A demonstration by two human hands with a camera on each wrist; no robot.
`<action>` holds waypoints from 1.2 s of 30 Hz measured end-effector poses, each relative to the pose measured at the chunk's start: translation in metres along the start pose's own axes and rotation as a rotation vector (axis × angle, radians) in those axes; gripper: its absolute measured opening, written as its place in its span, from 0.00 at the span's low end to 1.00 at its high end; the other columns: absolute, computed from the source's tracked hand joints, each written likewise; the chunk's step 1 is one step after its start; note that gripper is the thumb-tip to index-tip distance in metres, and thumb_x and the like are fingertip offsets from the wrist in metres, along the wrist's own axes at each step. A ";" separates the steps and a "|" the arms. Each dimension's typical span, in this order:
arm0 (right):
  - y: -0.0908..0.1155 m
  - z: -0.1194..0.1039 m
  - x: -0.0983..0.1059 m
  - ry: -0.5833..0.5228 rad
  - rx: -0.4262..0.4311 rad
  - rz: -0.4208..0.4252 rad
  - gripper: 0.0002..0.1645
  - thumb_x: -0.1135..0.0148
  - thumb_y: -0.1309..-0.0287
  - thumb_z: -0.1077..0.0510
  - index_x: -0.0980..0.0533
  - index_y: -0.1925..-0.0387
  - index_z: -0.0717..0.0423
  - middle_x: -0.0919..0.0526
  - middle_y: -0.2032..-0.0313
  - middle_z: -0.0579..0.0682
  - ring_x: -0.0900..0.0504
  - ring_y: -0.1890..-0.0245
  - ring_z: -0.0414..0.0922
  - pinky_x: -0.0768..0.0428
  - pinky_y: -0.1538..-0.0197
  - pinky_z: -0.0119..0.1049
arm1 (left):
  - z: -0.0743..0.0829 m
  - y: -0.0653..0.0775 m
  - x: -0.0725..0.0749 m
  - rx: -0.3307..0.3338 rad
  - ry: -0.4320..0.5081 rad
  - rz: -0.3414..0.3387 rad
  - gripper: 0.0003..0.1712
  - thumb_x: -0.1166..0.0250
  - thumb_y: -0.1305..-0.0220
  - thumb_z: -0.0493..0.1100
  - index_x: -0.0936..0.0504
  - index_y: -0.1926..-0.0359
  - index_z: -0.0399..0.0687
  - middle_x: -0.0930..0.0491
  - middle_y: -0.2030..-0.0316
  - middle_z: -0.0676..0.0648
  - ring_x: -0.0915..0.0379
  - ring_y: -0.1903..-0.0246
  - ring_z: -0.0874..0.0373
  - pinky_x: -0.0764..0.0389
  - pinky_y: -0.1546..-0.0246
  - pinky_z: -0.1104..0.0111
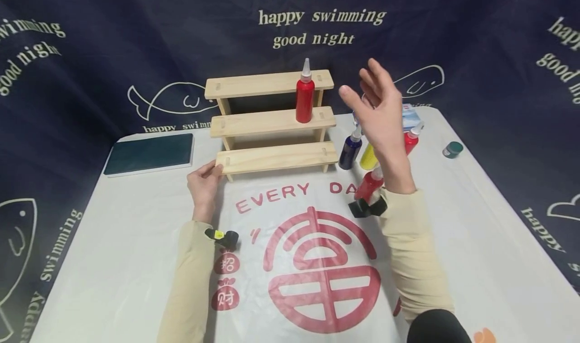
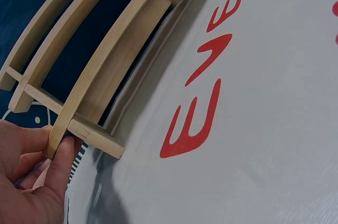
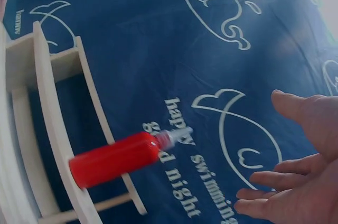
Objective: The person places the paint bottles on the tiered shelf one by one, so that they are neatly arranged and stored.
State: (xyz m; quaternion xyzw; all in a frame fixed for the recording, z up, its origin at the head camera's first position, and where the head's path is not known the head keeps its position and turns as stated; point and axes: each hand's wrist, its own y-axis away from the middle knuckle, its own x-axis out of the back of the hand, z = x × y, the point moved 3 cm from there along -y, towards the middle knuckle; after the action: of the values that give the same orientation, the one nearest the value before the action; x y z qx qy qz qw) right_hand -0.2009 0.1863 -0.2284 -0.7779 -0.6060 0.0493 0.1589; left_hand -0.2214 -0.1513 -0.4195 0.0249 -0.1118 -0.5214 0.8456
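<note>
A three-tier wooden shelf (image 1: 276,156) stands at the back of the table. My left hand (image 1: 204,187) pinches the left end of its lowest board, thumb above and fingers beneath, as the left wrist view shows. On the middle board, toward the right, a red squeeze bottle (image 1: 305,98) with a clear pointed cap stands upright. My right hand (image 1: 378,109) is raised to the right of that bottle, fingers spread and apart from it, holding nothing. Below the right hand are a dark blue bottle (image 1: 350,151), a yellow bottle (image 1: 369,157) and another red bottle (image 1: 369,184), partly hidden by the forearm.
One more red bottle (image 1: 411,140) and a blue-white box (image 1: 411,117) sit behind the right wrist. A small green-lidded jar (image 1: 452,149) lies near the right edge. A dark green flat box (image 1: 149,154) is at the left. Dark printed curtains (image 1: 172,41) hang behind the table.
</note>
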 end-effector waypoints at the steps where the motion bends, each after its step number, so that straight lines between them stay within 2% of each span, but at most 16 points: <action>1: 0.001 -0.001 0.005 -0.004 0.008 0.007 0.44 0.32 0.43 0.58 0.40 0.28 0.53 0.33 0.31 0.54 0.34 0.32 0.47 0.38 0.26 0.37 | 0.000 0.000 0.000 0.003 0.001 0.000 0.18 0.36 0.36 0.35 0.19 0.45 0.36 0.18 0.49 0.37 0.19 0.55 0.55 0.15 0.56 0.74; 9: 0.003 0.011 0.052 0.039 0.015 0.105 0.42 0.33 0.43 0.58 0.39 0.29 0.54 0.32 0.31 0.55 0.33 0.32 0.49 0.38 0.27 0.34 | 0.001 0.001 0.001 0.018 0.000 0.001 0.18 0.37 0.35 0.35 0.20 0.45 0.36 0.18 0.48 0.37 0.19 0.58 0.61 0.16 0.56 0.76; 16: 0.005 0.036 0.093 -0.020 -0.043 0.229 0.42 0.31 0.45 0.61 0.36 0.30 0.55 0.31 0.32 0.56 0.32 0.32 0.49 0.38 0.28 0.31 | 0.001 0.001 0.000 0.021 0.000 0.009 0.18 0.37 0.35 0.35 0.20 0.44 0.36 0.19 0.48 0.37 0.19 0.57 0.60 0.16 0.57 0.77; 20: 0.004 0.053 0.110 -0.012 -0.101 0.275 0.42 0.32 0.44 0.62 0.38 0.29 0.54 0.33 0.31 0.55 0.35 0.31 0.48 0.40 0.27 0.32 | 0.000 0.000 0.000 0.026 0.001 0.010 0.18 0.36 0.35 0.35 0.20 0.44 0.37 0.18 0.49 0.37 0.19 0.59 0.61 0.16 0.58 0.78; 27: 0.004 0.091 0.131 0.072 -0.255 0.308 0.44 0.33 0.42 0.60 0.42 0.27 0.50 0.36 0.29 0.53 0.38 0.29 0.45 0.43 0.26 0.31 | 0.000 -0.001 0.000 0.031 0.012 0.011 0.18 0.36 0.35 0.35 0.19 0.45 0.37 0.18 0.49 0.37 0.20 0.63 0.65 0.16 0.59 0.79; 36: 0.000 0.137 0.138 0.125 -0.372 0.266 0.47 0.34 0.41 0.57 0.45 0.25 0.48 0.40 0.27 0.53 0.40 0.28 0.46 0.43 0.25 0.32 | 0.000 0.000 0.000 0.044 -0.008 0.020 0.18 0.36 0.35 0.36 0.19 0.44 0.39 0.18 0.48 0.38 0.20 0.60 0.63 0.16 0.59 0.78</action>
State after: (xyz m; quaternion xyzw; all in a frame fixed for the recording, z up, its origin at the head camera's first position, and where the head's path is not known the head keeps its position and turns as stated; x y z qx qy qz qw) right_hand -0.2018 0.3441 -0.3422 -0.8683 -0.4859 -0.0910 0.0420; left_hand -0.2218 -0.1514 -0.4194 0.0403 -0.1268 -0.5106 0.8495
